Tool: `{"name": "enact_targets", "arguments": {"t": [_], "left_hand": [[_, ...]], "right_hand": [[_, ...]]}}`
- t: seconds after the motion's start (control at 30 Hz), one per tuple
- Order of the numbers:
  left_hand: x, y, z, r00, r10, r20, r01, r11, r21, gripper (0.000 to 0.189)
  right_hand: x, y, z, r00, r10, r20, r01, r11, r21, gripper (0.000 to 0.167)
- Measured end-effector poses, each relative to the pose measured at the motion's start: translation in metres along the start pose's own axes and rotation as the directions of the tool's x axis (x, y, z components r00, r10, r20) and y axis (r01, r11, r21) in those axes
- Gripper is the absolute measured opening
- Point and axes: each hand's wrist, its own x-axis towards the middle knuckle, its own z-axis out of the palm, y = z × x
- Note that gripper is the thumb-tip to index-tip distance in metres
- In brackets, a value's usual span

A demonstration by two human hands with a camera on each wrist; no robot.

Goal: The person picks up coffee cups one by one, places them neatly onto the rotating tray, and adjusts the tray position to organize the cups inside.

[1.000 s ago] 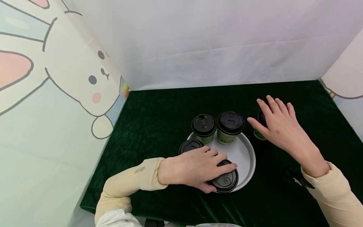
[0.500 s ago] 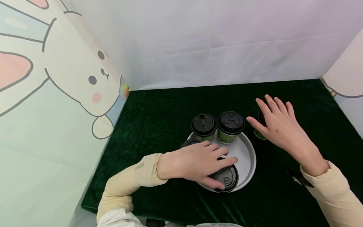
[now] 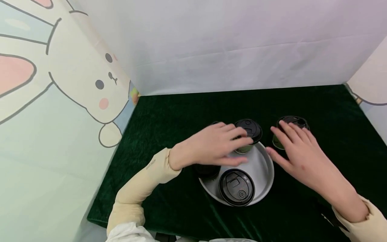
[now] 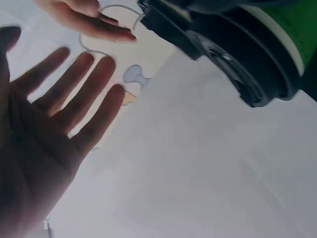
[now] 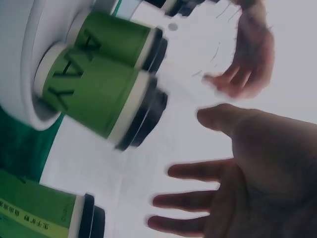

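Observation:
My left hand (image 3: pixel 216 144) hovers over the white round tray (image 3: pixel 267 176), fingers spread and holding nothing. Under and around it stand lidded green paper cups: one at the front (image 3: pixel 237 187), one at the back (image 3: pixel 252 129), and two on the left mostly hidden by the hand. In the left wrist view a black lid (image 4: pixel 233 54) appears beside the open palm. My right hand (image 3: pixel 305 161), also empty with fingers extended, overlaps another lidded cup (image 3: pixel 292 120) right of the tray. The right wrist view shows space between its fingers and that cup (image 5: pixel 34 208).
A dark green velvet cloth (image 3: pixel 163 124) covers the table. White fabric (image 3: pixel 242 43) closes off the back, and a rabbit-printed panel (image 3: pixel 75 84) stands along the left. A dark object lies beside the right sleeve (image 3: pixel 359 215).
My left hand has lifted off the front cup's lid and moved toward the back of the tray. The right hand has shifted slightly right and nearer, exposing more of the right cup's lid.

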Motion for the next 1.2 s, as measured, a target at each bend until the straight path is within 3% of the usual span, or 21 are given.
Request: {"name": "enact_targets", "arguments": {"t": [0.17, 0.3, 0.43, 0.53, 0.63, 0.8, 1.03, 1.2], "left_hand": [[0.011, -0.028, 0.006, 0.983, -0.087, -0.162, 0.084, 0.996, -0.027, 0.046], [0.019, -0.050, 0.012, 0.976, -0.151, -0.159, 0.146, 0.988, -0.042, 0.044], [0.034, -0.066, 0.011, 0.976, -0.219, -0.023, 0.217, 0.974, -0.064, 0.048], [0.052, -0.075, 0.008, 0.963, -0.249, 0.105, 0.256, 0.965, -0.054, 0.053], [0.074, -0.080, 0.005, 0.938, -0.266, 0.223, 0.278, 0.960, -0.023, 0.057], [0.111, -0.084, 0.007, 0.895, -0.266, 0.358, 0.280, 0.960, 0.013, 0.061], [0.145, -0.081, 0.032, 0.832, -0.248, 0.497, 0.280, 0.960, 0.010, 0.070], [0.163, -0.065, 0.049, 0.792, -0.230, 0.566, 0.253, 0.967, 0.039, 0.078]], "right_hand": [[-0.009, -0.004, 0.010, 0.994, -0.063, 0.087, 0.060, 0.997, 0.039, 0.065], [-0.009, 0.001, 0.026, 0.984, -0.057, 0.167, 0.049, 0.997, 0.053, 0.062], [-0.011, 0.004, 0.044, 0.973, -0.064, 0.223, 0.052, 0.997, 0.057, 0.061], [-0.013, 0.005, 0.052, 0.968, -0.064, 0.241, 0.053, 0.997, 0.051, 0.061], [-0.015, 0.004, 0.057, 0.968, -0.063, 0.244, 0.055, 0.998, 0.040, 0.061], [-0.018, 0.003, 0.060, 0.966, -0.062, 0.253, 0.059, 0.998, 0.020, 0.059], [-0.023, 0.001, 0.058, 0.961, -0.045, 0.272, 0.051, 0.999, -0.015, 0.057], [-0.027, -0.002, 0.053, 0.959, -0.042, 0.280, 0.063, 0.996, -0.064, 0.055]]}}
